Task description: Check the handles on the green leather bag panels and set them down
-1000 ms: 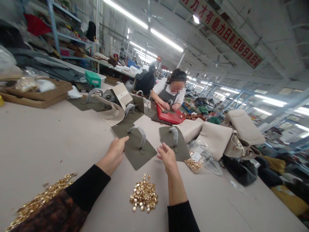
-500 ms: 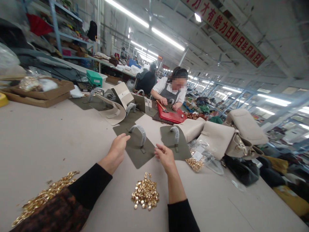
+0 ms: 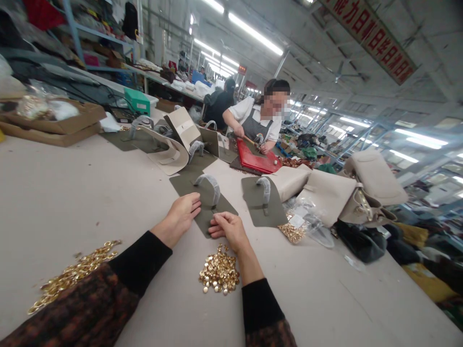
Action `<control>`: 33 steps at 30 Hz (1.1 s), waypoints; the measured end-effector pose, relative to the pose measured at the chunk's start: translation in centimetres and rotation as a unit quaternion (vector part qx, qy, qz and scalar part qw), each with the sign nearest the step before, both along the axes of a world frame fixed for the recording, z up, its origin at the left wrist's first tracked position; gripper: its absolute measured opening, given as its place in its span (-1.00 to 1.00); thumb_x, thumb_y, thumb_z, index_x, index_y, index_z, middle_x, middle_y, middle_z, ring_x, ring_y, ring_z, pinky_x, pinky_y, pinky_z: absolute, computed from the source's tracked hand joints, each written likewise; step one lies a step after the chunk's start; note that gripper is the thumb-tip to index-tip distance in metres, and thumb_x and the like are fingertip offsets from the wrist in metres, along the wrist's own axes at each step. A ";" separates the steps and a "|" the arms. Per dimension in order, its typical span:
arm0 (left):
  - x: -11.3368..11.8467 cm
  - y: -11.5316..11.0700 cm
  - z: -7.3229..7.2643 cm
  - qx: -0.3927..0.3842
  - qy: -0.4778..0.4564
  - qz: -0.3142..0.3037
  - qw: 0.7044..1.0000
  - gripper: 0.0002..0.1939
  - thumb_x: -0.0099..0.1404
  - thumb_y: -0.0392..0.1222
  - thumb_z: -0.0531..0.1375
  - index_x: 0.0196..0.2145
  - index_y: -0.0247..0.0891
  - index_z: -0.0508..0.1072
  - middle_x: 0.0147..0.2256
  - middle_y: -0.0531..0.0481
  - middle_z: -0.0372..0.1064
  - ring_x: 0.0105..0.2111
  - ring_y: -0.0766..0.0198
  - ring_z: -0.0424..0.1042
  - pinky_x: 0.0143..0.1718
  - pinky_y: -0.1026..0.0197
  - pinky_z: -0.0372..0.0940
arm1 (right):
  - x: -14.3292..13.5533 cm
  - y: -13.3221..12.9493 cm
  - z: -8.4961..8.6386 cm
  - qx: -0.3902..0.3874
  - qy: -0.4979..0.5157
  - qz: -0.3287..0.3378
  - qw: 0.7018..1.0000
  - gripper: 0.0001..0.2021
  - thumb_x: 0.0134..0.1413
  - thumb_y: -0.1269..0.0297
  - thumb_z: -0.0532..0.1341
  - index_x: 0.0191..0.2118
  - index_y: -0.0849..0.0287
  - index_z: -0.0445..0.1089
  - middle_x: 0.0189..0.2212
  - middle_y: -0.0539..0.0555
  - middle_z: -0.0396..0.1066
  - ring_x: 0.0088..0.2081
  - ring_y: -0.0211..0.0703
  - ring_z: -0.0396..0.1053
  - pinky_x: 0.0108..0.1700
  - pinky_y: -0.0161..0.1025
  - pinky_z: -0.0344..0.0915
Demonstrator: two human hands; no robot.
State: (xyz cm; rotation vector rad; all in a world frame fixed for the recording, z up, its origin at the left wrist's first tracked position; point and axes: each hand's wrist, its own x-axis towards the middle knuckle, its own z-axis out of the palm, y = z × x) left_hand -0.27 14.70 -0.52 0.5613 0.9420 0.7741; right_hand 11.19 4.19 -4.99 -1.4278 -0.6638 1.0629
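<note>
In the head view, an olive-green flat panel (image 3: 186, 184) lies on the table, with an arched handle (image 3: 214, 183) wrapped in clear film standing on it. My left hand (image 3: 182, 216) is at the panel's left edge, its fingers stretched out. My right hand (image 3: 231, 230) is over the near corner, thumb and forefinger pinched beside the handle's near tab. What the pinch holds, if anything, is too small to make out. A pile of gold-coloured rivet caps (image 3: 219, 272) lies just below my right hand. More gold-coloured metal pieces (image 3: 77, 270) are spread beside my left sleeve.
A second olive panel with handle (image 3: 258, 207) lies to the right, near a bag of gold pieces (image 3: 293, 231) and beige bags (image 3: 331, 195). Across the table a co-worker (image 3: 256, 115) holds a hammer (image 3: 249, 140) over a red piece (image 3: 256, 159). A cardboard tray (image 3: 61, 137) stands at left.
My right hand has moved left onto the near part of the panel, its fingers closing to a pinch near the handle tab. My left hand has shifted slightly right. The co-worker has raised the hammer.
</note>
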 end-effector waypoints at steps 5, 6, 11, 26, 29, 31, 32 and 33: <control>-0.1 -0.2 0.3 0.007 -0.019 -0.023 1.000 -0.90 0.36 -0.40 0.11 -0.24 -0.40 0.43 -0.06 -0.26 0.41 -0.14 0.19 0.45 -0.03 0.19 0.35 | -1.7 -0.4 1.1 -0.030 0.034 0.123 0.991 -0.41 -0.42 -0.10 0.46 -0.35 0.33 0.40 -0.50 0.15 0.46 -0.50 -0.08 0.48 -0.53 -0.29 0.41; -0.1 -0.3 0.4 0.011 -0.022 -0.025 0.999 -0.90 0.37 -0.41 0.10 -0.23 -0.41 0.43 -0.07 -0.25 0.41 -0.19 0.22 0.46 -0.12 0.24 0.39 | -1.8 -0.5 1.2 -0.029 0.033 0.124 0.991 -0.40 -0.44 -0.10 0.46 -0.34 0.32 0.40 -0.51 0.14 0.45 -0.51 -0.08 0.48 -0.54 -0.28 0.41; -0.4 -0.7 1.4 0.030 -0.053 -0.048 0.997 -0.88 0.40 -0.42 0.09 -0.21 -0.44 0.43 -0.10 -0.26 0.43 -0.29 0.26 0.49 -0.39 0.36 0.41 | -0.9 -0.1 0.7 0.026 -0.032 0.010 0.999 -0.43 -0.32 -0.19 0.37 -0.42 0.29 0.31 -0.59 0.03 0.38 -0.63 -0.27 0.36 -0.64 -0.40 0.31; -0.9 -3.6 4.5 0.066 -0.091 -0.189 0.976 -0.84 0.39 -0.46 0.08 -0.14 -0.51 0.44 -0.18 -0.35 0.46 -0.33 0.20 0.50 -0.41 0.35 0.44 | -0.1 0.7 -0.2 0.062 -0.086 -0.017 0.994 -0.57 -0.18 -0.07 0.31 -0.43 0.27 0.33 -0.66 -0.03 0.29 -0.70 -0.34 0.23 -0.74 -0.46 0.15; -0.9 -3.8 4.4 0.056 -0.087 -0.197 0.975 -0.83 0.39 -0.46 0.08 -0.15 -0.51 0.45 -0.19 -0.35 0.46 -0.39 0.23 0.50 -0.45 0.36 0.43 | 0.0 0.7 -0.6 0.073 -0.085 -0.020 0.993 -0.60 -0.19 -0.03 0.31 -0.45 0.26 0.32 -0.66 -0.02 0.30 -0.69 -0.34 0.23 -0.73 -0.45 0.15; -0.8 -3.8 4.3 0.054 -0.086 -0.203 0.974 -0.84 0.38 -0.46 0.08 -0.15 -0.51 0.45 -0.19 -0.35 0.46 -0.41 0.24 0.49 -0.46 0.37 0.42 | 0.1 0.7 -0.7 0.080 -0.084 -0.017 0.993 -0.58 -0.20 -0.06 0.31 -0.46 0.25 0.31 -0.67 -0.03 0.29 -0.70 -0.33 0.22 -0.73 -0.44 0.16; -0.8 -3.8 4.3 0.055 -0.088 -0.203 0.974 -0.84 0.38 -0.46 0.08 -0.15 -0.51 0.45 -0.19 -0.35 0.46 -0.41 0.24 0.49 -0.46 0.37 0.42 | 0.1 0.7 -0.8 0.083 -0.084 -0.015 0.993 -0.57 -0.20 -0.08 0.30 -0.46 0.24 0.31 -0.67 -0.03 0.29 -0.70 -0.33 0.22 -0.73 -0.44 0.17; -0.7 -3.7 4.3 0.056 -0.088 -0.203 0.974 -0.84 0.38 -0.45 0.09 -0.15 -0.51 0.45 -0.19 -0.35 0.46 -0.41 0.24 0.49 -0.46 0.37 0.42 | 0.2 0.6 -0.8 0.086 -0.085 -0.012 0.993 -0.57 -0.20 -0.09 0.30 -0.46 0.24 0.31 -0.67 -0.03 0.29 -0.70 -0.33 0.22 -0.73 -0.44 0.17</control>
